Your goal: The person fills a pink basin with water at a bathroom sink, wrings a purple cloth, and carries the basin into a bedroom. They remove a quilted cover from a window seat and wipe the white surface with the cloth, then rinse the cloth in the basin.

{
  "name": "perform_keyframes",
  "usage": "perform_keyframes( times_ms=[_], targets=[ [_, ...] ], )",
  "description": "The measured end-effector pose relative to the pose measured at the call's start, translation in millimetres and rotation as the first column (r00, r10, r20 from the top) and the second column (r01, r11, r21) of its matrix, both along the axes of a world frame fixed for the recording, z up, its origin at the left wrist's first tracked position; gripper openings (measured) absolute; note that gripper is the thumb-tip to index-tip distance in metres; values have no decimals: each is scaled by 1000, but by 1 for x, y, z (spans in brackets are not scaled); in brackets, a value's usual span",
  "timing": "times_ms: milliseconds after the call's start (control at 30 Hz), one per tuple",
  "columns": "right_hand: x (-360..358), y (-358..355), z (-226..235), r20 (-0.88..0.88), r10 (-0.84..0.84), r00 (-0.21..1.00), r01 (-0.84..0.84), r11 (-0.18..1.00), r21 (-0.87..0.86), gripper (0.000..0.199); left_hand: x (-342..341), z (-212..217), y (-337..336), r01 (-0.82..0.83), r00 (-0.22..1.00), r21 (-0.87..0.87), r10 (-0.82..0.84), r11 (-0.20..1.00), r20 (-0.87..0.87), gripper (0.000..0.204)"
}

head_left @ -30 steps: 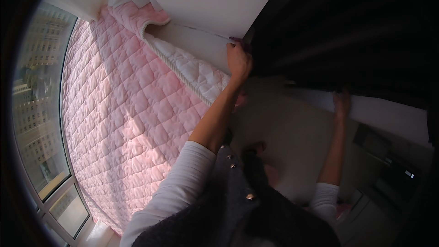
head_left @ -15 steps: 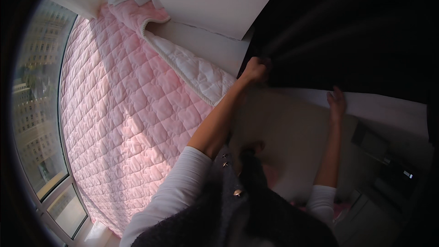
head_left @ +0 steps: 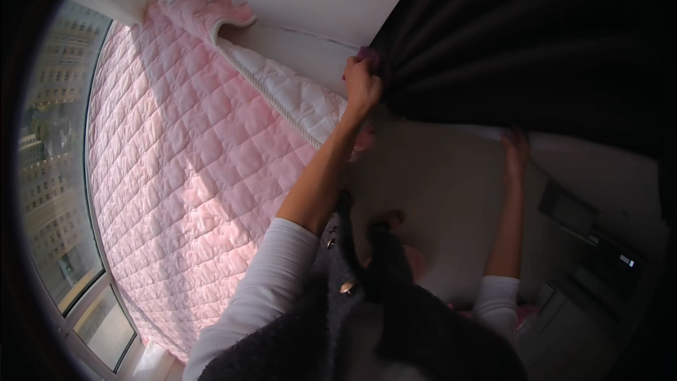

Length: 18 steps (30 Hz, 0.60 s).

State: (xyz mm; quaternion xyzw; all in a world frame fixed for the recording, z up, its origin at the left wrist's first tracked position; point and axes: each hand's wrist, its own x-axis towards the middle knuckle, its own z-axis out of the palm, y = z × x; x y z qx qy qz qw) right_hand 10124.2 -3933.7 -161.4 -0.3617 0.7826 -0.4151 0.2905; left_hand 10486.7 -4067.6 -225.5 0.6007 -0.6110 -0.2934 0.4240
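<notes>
Pink quilt [head_left: 187, 134] fills the left half of your frame, its right edge turned back (white underside showing). Dark cloth [head_left: 522, 49] hangs in folds across the upper right. Window [head_left: 60, 162] runs down the far left. Your left hand [head_left: 363, 87], upper centre, is curled tight at the cloth's left edge. Your right hand [head_left: 515, 148], right of centre, is by its lower edge; can't tell if it's gripping. Smallest: a purple bundle [head_left: 367, 55] in your left fist.

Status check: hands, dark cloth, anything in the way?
Left hand closed on purple item. Right hand at lower edge of dark cloth, grip unclear. Quilt folded beside left forearm, nothing clearly blocking.
</notes>
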Motion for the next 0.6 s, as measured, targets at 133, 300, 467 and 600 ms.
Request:
perform_keyframes(
  times_ms=[133,300,467,600],
  targets=[
    [-17,4,-14,-16,69,997,-69,998,7,50,-15,37,52,733,536,398,-109,551,-837,12],
    [52,23,15,189,410,892,-451,828,333,27,40,123,93,687,400,311,15,657,-916,18],
    [171,5,52,522,644,559,-825,493,276,22,105,182,126,285,732,384,59,878,-678,34],
    [259,-48,73,579,711,399,-883,467,35,22,159,184,153,-138,790,402,345,905,-506,46]
  ],
)
